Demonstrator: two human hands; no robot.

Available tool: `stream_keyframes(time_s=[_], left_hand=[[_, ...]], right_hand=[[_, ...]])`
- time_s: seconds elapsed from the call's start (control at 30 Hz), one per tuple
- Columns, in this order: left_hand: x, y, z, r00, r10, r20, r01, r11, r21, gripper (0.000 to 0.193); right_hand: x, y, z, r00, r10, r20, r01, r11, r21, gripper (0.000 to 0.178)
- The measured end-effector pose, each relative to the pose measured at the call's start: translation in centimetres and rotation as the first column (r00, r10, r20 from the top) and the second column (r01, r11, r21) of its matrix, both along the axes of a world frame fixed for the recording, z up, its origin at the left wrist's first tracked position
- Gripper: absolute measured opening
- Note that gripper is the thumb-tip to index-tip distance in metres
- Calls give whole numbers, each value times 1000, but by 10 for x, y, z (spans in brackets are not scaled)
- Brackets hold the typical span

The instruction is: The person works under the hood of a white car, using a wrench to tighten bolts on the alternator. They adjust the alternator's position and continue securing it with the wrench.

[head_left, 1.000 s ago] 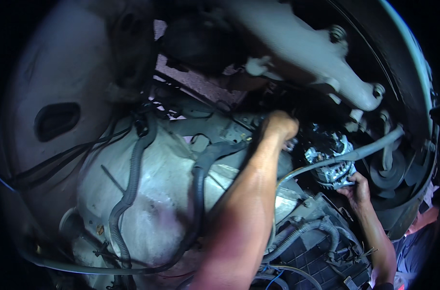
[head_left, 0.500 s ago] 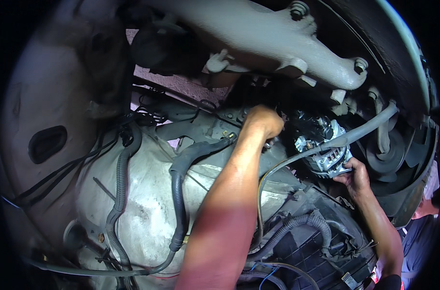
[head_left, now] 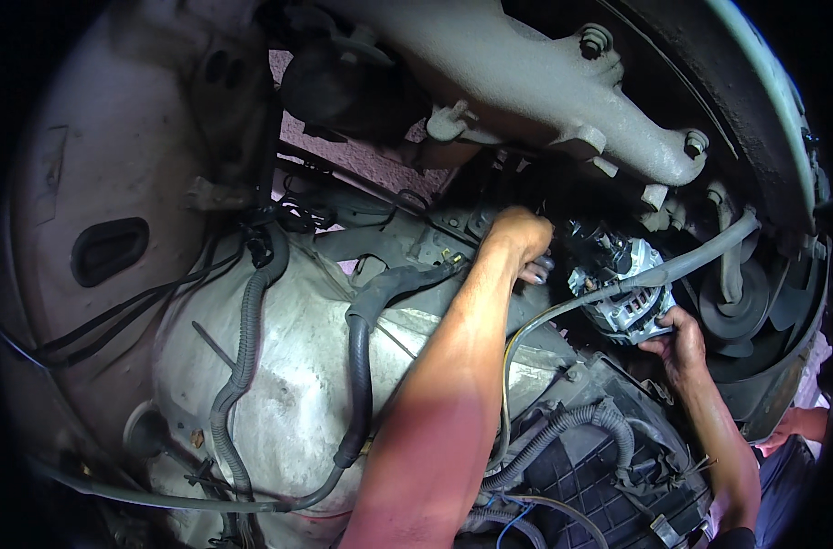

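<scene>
A silver alternator [head_left: 632, 293] with a black rear part sits below the rusty-grey cast manifold [head_left: 526, 87]. My right hand [head_left: 682, 346] grips its lower right side, thumb and fingers against the casing. To the left of the alternator, my left hand [head_left: 522, 236] reaches into the dark gap under the manifold. Its fingers are curled; whatever they hold, if anything, is lost in shadow. A grey hose [head_left: 700, 256] crosses in front of the alternator. Near my left wrist ends a thick black sleeved cable [head_left: 380, 297] with a brass-coloured terminal.
A pale, dusty wheel-arch panel [head_left: 279, 366] lies left of my left forearm, with a corrugated conduit [head_left: 247, 357] over it. Pulleys [head_left: 732, 302] and a fan stand at the right. A ribbed black housing [head_left: 590, 485] is below. Another person's arm [head_left: 796, 425] shows at the right edge.
The whole view has shifted, so the engine parts appear slightly to the right and lower. My left hand's fingers show a little more; my right hand keeps its grip on the alternator.
</scene>
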State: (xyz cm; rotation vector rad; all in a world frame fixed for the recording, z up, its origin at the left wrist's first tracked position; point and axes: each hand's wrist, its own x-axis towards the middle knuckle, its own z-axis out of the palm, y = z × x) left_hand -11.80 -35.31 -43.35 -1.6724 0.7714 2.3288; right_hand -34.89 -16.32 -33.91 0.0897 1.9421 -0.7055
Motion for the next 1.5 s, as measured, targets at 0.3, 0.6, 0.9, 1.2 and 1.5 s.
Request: stream_keyframes(time_s=[0.3,0.6,0.9,1.2,1.5], left_hand=[[-6,17,-18,869,494,-27,-466,835,294,28],[-9,4,5,967,132,217,-53,940,-336,30],[-5,-9,11,924,-118,364,289,840,-460,37],[-10,-7,21,924,-99,370,277,839,-468,37],[-13,-3,2,911,-212,353,376,777,-504,35]], right_hand=[[-5,0,0,1000,22,19,-22,1000,6,36],[-2,-3,2,999,50,21,-50,999,-5,33],[-3,-3,3,998,64,22,-64,998,-13,36],[1,-7,7,998,61,6,-61,998,10,35],[0,-6,5,998,55,4,-55,998,16,35]])
